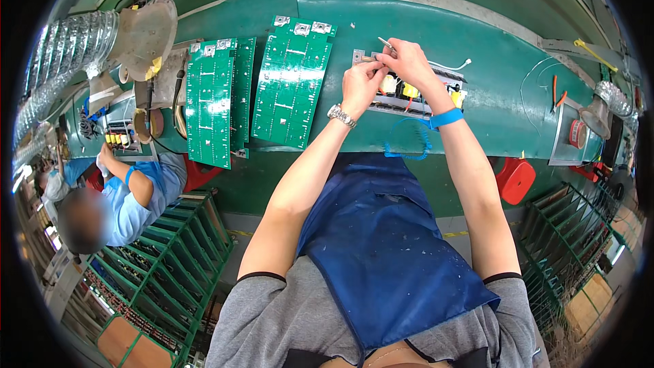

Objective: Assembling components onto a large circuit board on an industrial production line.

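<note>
My right hand (411, 65) is closed round a slim, grey, pen-like tool (385, 43), whose end pokes out above the fingers; its exact kind is unclear. My left hand (361, 85) is closed in a pinch, fingertips meeting those of the right hand; what it pinches is hidden. Both hands are over the upper left part of a circuit board assembly (382, 106) with yellow wound components (409, 90). A white wire (452, 67) runs out past the board's far right side. A blue wrist strap (446, 119) on my right wrist has a coiled blue cord (409, 155) at the table's edge.
Several green circuit boards (289, 82) lean or lie left of my work. Further left are a fume hood funnel (145, 37) with foil ducting and a seated co-worker (139, 194). Orange-handled pliers (558, 99) and a solder reel (577, 134) are at right, above a red stool (516, 180).
</note>
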### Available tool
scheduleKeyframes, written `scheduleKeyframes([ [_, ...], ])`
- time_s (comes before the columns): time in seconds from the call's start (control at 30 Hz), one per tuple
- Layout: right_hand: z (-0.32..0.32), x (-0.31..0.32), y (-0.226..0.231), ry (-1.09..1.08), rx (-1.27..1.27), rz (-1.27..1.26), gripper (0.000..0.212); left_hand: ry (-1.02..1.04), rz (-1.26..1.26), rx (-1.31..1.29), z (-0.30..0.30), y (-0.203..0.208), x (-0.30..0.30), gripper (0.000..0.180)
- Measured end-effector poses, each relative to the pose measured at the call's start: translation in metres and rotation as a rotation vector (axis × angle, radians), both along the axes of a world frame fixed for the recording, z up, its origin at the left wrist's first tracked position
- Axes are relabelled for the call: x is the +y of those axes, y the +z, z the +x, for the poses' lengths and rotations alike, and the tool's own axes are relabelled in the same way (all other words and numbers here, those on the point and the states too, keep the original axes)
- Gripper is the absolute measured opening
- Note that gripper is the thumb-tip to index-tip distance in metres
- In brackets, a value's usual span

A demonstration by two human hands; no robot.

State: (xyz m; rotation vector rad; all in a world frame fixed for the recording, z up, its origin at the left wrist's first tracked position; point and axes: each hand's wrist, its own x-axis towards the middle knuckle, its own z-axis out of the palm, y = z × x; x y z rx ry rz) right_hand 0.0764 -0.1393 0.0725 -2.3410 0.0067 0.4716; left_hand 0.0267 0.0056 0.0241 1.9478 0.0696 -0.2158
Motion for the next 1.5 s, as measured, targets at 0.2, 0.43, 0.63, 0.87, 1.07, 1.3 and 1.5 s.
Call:
scheduleKeyframes([
  [0.2, -0.008, -0.011, -0.002, -0.012, 0.099, -0.053, 0.031, -0.037, 0.055, 0.113, -0.003, 0.006, 0.002, 0.033],
  [0.43, -0.040, -0.111, 0.056, -0.335, -0.085, -0.078, 0.023, 0.007, -0.033, 0.103, 0.006, 0.011, 0.001, 0.030],
  [0.63, -0.085, -0.137, 0.023, -0.260, -0.152, -0.216, 0.028, -0.028, 0.047, 0.104, 0.003, 0.002, -0.002, 0.030],
  [0.87, -0.092, -0.141, -0.012, -0.363, -0.180, -0.232, 0.027, -0.024, 0.139, 0.122, -0.003, 0.005, -0.008, 0.037],
  [1.07, -0.087, -0.163, -0.031, -0.540, 0.031, -0.198, 0.037, 0.054, 0.209, 0.094, -0.003, 0.014, -0.018, 0.034],
  [1.3, -0.097, -0.158, -0.029, -0.505, -0.122, -0.103, 0.033, 0.020, 0.279, 0.051, -0.004, 0.015, -0.018, 0.031],
  [1.5, -0.098, -0.121, 0.008, -0.704, -0.322, -0.051, 0.038, 0.067, 0.366, -0.090, -0.008, 0.049, -0.025, 0.030],
])
